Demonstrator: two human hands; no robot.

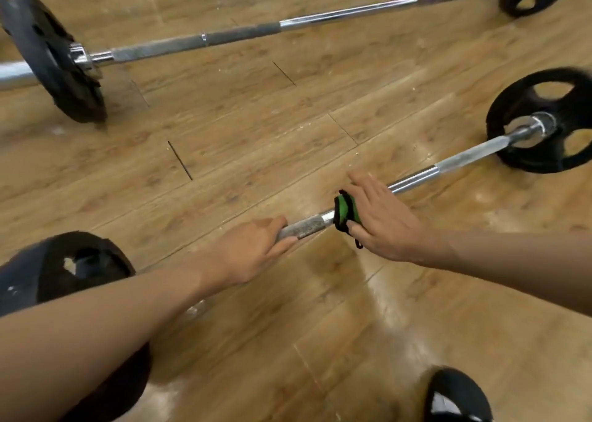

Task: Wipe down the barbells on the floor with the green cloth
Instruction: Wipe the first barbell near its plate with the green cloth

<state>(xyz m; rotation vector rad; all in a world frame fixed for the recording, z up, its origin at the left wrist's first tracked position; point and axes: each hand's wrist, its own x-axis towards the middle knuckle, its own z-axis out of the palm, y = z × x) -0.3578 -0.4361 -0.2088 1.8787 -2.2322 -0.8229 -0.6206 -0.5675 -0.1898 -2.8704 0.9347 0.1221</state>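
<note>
The near barbell (413, 178), chrome with knurled grey patches, was gripped by the left hand (253, 248); the green cloth (345, 212), black-edged, was wrapped around it by the right hand (381, 220), fingers (360, 178) half spread.

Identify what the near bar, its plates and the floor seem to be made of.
Near bar: likely chromed steel, bright glare, rough knurled patches. Plate: matte black, probably rubber-coated. Floor: glossy wood-look planks, grain and seams; laminate or real wood unclear.

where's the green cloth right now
In the head view, the green cloth is wrapped round the near barbell's shaft, under the right hand, just right of the left hand.
</note>
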